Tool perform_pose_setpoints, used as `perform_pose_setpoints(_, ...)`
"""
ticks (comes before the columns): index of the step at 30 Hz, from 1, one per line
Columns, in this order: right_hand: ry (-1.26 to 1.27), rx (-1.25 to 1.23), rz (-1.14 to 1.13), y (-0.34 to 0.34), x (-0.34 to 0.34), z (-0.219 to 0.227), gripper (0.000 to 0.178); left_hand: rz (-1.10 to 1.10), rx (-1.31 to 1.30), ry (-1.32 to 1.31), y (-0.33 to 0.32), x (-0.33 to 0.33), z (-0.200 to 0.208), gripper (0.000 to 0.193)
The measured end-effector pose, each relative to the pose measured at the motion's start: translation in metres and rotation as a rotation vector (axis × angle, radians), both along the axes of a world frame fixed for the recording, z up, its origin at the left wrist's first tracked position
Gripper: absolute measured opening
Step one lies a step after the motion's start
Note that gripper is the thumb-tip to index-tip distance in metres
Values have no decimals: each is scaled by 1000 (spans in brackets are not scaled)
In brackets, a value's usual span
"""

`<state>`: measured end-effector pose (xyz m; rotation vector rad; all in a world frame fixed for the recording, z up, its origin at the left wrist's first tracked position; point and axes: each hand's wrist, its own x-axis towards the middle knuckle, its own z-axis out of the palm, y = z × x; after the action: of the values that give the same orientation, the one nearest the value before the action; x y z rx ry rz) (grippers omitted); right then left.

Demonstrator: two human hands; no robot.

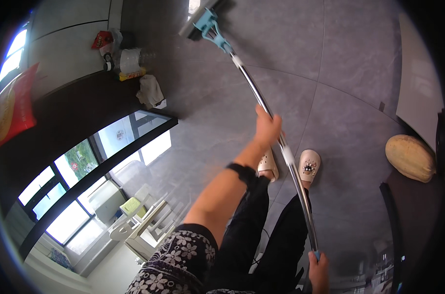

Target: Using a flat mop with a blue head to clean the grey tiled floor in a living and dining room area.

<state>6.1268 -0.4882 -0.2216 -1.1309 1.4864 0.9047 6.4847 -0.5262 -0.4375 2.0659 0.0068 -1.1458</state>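
A sponge mop runs diagonally across the head view, its light-blue head [206,20] and grey sponge resting on the floor at the top. My left hand [269,128] is wrapped round the middle of the silver pole [252,84], with a dark band on that wrist. Lower down, my right hand [318,272] closes on the pole's blue end. My feet, in cream clogs [309,165], stand on either side of the pole.
Grey tiles [350,59] make up the floor. At the right lies a large yellowish melon-like gourd [410,158] beside a pale panel [421,88]. To the left, a dark glossy cabinet [85,108] has a plastic bottle [130,61], packets and a white cloth [149,91] by it.
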Motion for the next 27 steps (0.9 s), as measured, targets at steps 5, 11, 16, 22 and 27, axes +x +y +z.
perform_pose_setpoints(5,93,-190,220,61,-106,16,33,-15,-41,-16,54,-96,16,53)
perform_pose_setpoints(11,31,57,1,-6,13,1,31,53,52,39,4,9,7,34)
perform_pose_setpoints(16,-11,114,42,17,-38,24,30,-97,120,-17,31,-35,12,42)
perform_pose_setpoints(22,-291,-365,846,104,-201,58,41,-94,17,-3,73,-104,15,47)
perform_pose_setpoints(27,-106,-110,37,11,-10,-11,34,8,79,31,8,10,2,31)
